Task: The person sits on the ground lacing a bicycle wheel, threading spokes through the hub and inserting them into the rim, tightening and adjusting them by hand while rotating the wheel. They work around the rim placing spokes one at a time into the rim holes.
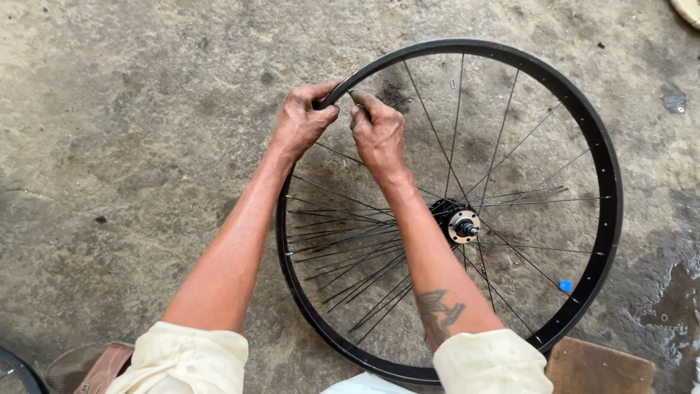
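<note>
Starting from the left, I see a sandal (91, 367) at the bottom corner and, just beside it, a piece of another dark rim (20, 368) cut by the frame edge. All of this lies on a rough concrete floor (146, 146).

My left hand (302, 120) is closed over the upper left part of the wheel rim (611, 182), with the thumb and fingers pinching its edge. My right hand (379, 131) sits just beside it, almost touching, with the fingers curled around something small at the rim; I cannot tell what it is, maybe a spoke end. Both hands are at the same place on the rim, so neither one is really nearer.

The wheel lies flat on the floor in front of me, and it reaches from my hands toward the right and toward my body. The hub (461, 222) is to the right of and below my hands, and my right forearm crosses over the spokes (350, 248) on its way to the rim. A small blue tag (565, 286) sits on the rim's lower right side. A brown board (601, 368) lies at the bottom right, just beside the wheel. There is a wet patch (674, 299) at the right edge.
</note>
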